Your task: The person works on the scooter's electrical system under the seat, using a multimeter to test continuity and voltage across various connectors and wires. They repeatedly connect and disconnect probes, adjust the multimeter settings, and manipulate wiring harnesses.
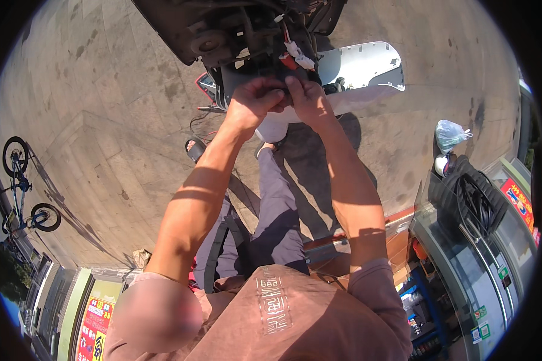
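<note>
Brown cotton T-shirt with light print [325, 319] nearest, at the lower edge. Both forearms reach up from it to the black plastic vehicle bodywork [208, 42] at top centre, which runs off the upper edge. Left hand [254, 103] mostly curled, thumb in; right hand [310, 103] half curled, thumb raised. Hands nearly meet at the bodywork's near edge; can't tell what either grips. White plastic wire connector [304, 61] and red plastic wire connector [288, 61] hang just above the right hand, tight room there. White curved plastic panel [370, 57] just right of the bodywork. Wide grey stone paving [120, 138] stretches left to a blue-framed bicycle [19, 183], well apart. Right side: paving, then a tied translucent plastic bag [451, 136].
</note>
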The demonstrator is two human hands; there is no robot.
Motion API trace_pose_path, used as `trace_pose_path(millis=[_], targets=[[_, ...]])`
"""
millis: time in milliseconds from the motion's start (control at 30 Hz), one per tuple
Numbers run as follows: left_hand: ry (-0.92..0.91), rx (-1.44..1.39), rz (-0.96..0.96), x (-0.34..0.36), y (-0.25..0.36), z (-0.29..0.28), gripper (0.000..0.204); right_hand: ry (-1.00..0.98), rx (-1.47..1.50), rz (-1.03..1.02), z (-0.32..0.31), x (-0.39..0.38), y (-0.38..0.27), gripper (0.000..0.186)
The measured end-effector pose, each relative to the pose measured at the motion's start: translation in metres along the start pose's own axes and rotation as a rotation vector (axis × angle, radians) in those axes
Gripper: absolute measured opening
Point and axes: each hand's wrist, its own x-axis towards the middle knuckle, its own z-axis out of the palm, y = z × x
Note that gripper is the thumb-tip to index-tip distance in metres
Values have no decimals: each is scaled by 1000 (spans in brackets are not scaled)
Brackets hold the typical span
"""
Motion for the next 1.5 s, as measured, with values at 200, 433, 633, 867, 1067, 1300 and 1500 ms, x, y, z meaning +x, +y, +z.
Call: trace_pose_path(millis=[200, 433, 633, 867, 1067, 1300, 1500], targets=[[-49, 65, 6, 4, -3, 2, 17, 131, -315, -14, 5, -9, -20, 53], [-61, 41, -8, 7, -1, 1, 19, 43, 31, -77, -1, -22, -11, 24], [-40, -186, -185, 3, 3, 2, 12, -19, 297, -123, -9, -23, -2, 12], [-78, -182, -191, 1, 7, 4, 14, -25, 156, -110, -8, -20, -5, 15], [-103, 165, -273, -2, 9, 2, 23, -38, 107, -108, -13, -20, -2, 16], [-111, 382, -124, -1, 13, -4, 21, -31, -177, -163, -18, -14, -7, 18], [-155, 298, -15, -3, 11, -6, 17, -137, -66, -130, -19, -3, -7, 19]])
